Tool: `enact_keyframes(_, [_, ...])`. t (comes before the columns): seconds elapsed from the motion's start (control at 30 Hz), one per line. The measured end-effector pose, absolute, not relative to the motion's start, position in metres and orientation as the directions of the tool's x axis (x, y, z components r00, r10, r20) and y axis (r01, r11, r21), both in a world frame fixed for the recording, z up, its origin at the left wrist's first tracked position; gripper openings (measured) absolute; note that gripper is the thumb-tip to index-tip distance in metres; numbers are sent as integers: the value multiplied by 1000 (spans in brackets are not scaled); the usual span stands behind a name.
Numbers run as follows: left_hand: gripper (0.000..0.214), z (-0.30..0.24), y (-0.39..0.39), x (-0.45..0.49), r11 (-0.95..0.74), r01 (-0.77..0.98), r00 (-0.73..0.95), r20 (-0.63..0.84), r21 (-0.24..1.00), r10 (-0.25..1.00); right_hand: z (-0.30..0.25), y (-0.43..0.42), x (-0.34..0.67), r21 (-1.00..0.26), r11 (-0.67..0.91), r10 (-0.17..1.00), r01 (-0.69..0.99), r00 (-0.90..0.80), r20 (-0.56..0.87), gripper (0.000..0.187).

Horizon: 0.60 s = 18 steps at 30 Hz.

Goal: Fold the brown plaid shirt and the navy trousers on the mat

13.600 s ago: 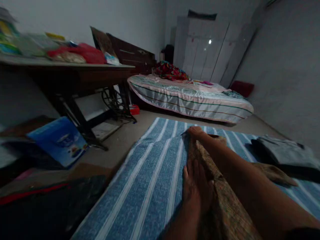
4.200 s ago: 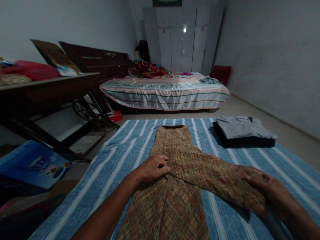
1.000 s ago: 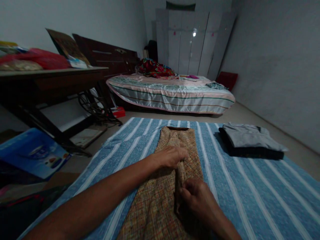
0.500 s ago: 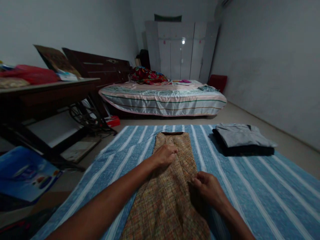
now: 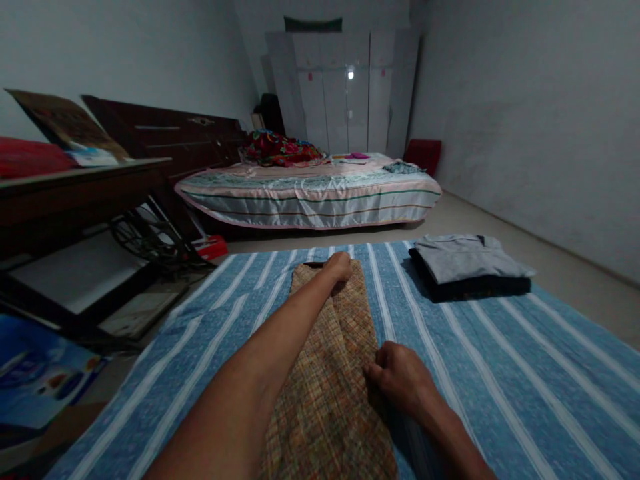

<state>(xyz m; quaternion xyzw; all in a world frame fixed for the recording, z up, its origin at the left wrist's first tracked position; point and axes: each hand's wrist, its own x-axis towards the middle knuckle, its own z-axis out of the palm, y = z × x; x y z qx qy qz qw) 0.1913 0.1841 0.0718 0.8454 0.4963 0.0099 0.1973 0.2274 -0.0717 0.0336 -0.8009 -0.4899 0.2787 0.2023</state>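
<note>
A brown checked garment [image 5: 330, 393] lies lengthwise on a blue striped cloth [image 5: 210, 347], folded into a long narrow shape. My left hand [image 5: 339, 267] reaches to its far end, fingers curled closed on the fabric beside the dark opening; the fingertips are mostly hidden behind the hand. My right hand [image 5: 400, 373] pinches the garment's right edge about halfway along. The near end of the garment runs out of the bottom of the view, and my left forearm covers part of its left side.
To the right rests a stack of folded clothes [image 5: 465, 263], grey over black. Beyond stands a bed [image 5: 310, 203] with a red flowered blanket [image 5: 280, 148]. A sewing-machine table [image 5: 95, 183] and a blue box [image 5: 40, 373] are on the left.
My left hand has moved away from me, from the garment's upper middle to its far end. My right hand stays at the right edge. The view has shifted slightly right.
</note>
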Motion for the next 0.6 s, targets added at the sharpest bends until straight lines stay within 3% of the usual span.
enact_keyframes(0.6, [28,64,178,188,-180,793,417,-303,582,857,34,-71,222,-548,-443,896,709,365,-252,10])
